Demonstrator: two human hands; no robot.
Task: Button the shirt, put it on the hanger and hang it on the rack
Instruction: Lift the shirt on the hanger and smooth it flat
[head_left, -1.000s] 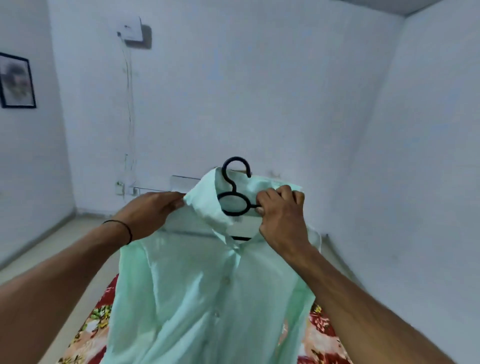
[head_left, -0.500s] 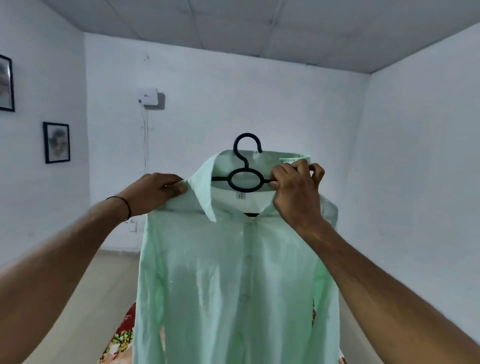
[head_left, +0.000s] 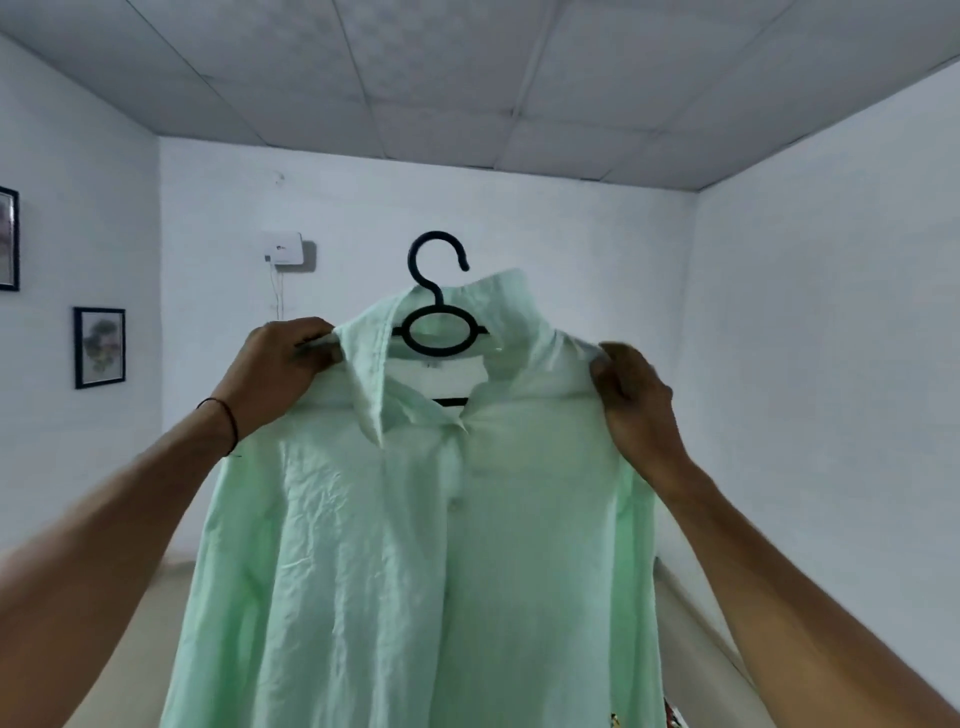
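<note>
A pale green shirt (head_left: 405, 545) hangs in front of me on a black plastic hanger (head_left: 439, 317), whose hook sticks up out of the raised collar. The front placket is closed, with buttons visible down the middle. My left hand (head_left: 283, 371) grips the shirt's left shoulder beside the collar. My right hand (head_left: 631, 405) pinches the right shoulder fabric at the same height. Both arms are lifted and hold the shirt up at about head height. No rack is in view.
White walls and a panelled ceiling surround me. Two framed pictures (head_left: 98, 347) hang on the left wall and a small white box (head_left: 283, 248) with a cable sits on the far wall. A scrap of flowered cloth (head_left: 670, 714) shows at the bottom right.
The shirt has risen from over the flowered cloth to head height. My right hand has left the hanger's ring and now grips the right shoulder fabric. My view has tilted upward.
</note>
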